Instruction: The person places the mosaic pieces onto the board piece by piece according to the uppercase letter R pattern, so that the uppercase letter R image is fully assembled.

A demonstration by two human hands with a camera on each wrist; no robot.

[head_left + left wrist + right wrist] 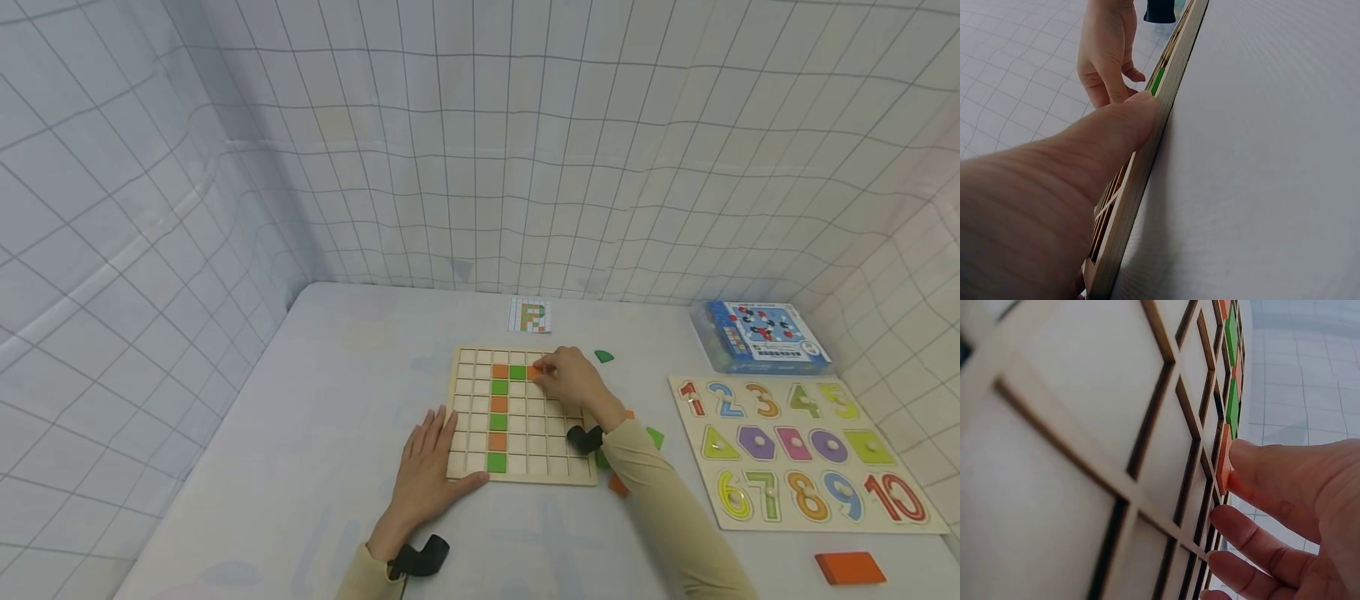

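Observation:
A wooden grid board lies flat on the table. One of its columns holds square tiles in alternating orange and green, such as a green tile at the bottom. At the top of that column the row runs on rightward with another green tile. My right hand pinches an orange tile between thumb and forefinger, at the cell beside that green one. My left hand rests on the board's lower left corner, fingers straight and thumb along the front edge.
A small pattern card lies behind the board. Loose green and orange pieces, including a green quarter-circle, are to the right, some partly under my right arm. Farther right are a number puzzle, a blue box and an orange block.

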